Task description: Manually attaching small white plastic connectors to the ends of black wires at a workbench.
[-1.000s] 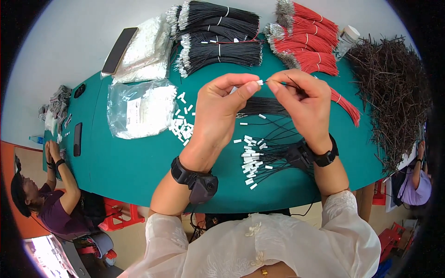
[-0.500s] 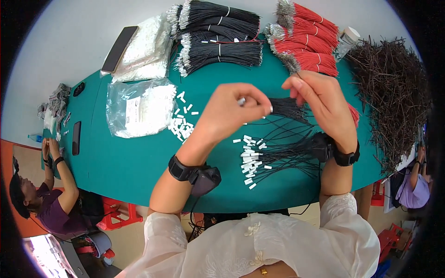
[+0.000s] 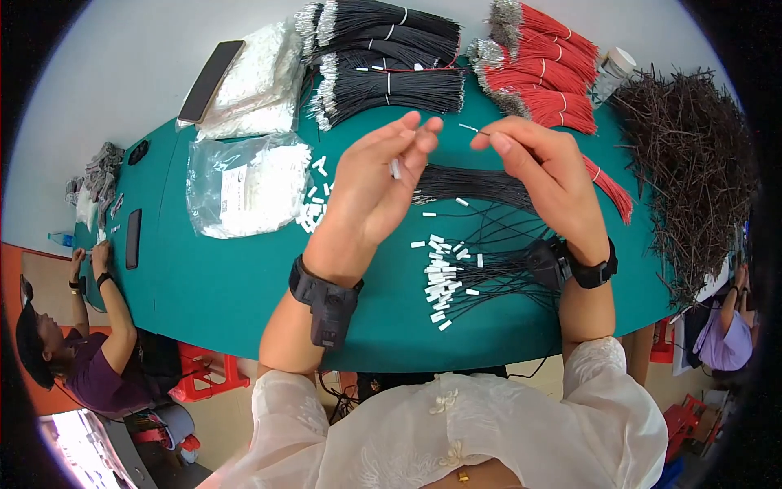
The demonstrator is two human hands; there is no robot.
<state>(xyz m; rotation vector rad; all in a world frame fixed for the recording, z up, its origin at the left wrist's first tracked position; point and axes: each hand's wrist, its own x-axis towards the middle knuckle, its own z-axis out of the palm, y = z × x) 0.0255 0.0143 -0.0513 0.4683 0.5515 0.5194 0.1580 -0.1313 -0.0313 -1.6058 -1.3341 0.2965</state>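
Observation:
My left hand [image 3: 371, 175] is raised over the table, palm turned up and fingers curled. A small white connector housing [image 3: 396, 169] lies in it, held by the bent fingers; what its fingertips hold is too small to tell. My right hand [image 3: 554, 175] pinches a thin black wire between thumb and forefinger; its silvery metal terminal [image 3: 468, 127] points toward the left fingertips, apart from them. Below the hands lie black wires with white housings [image 3: 441, 281] on their ends. A bundle of black wires [image 3: 472, 183] lies behind, partly hidden by my right hand.
Loose white housings [image 3: 313, 213] spill from a clear bag [image 3: 244, 191] at left. Black wire bundles [image 3: 391, 90] and red ones [image 3: 542, 69] lie at the back. A dark twiggy heap [image 3: 684, 163] fills the right side. A phone [image 3: 212, 81] rests on bags; another person [image 3: 98, 350] sits far left.
My left hand has moved up and left, turning its palm upward and loosening its fingers. My right hand has shifted slightly left, and the wire's terminal now shows.

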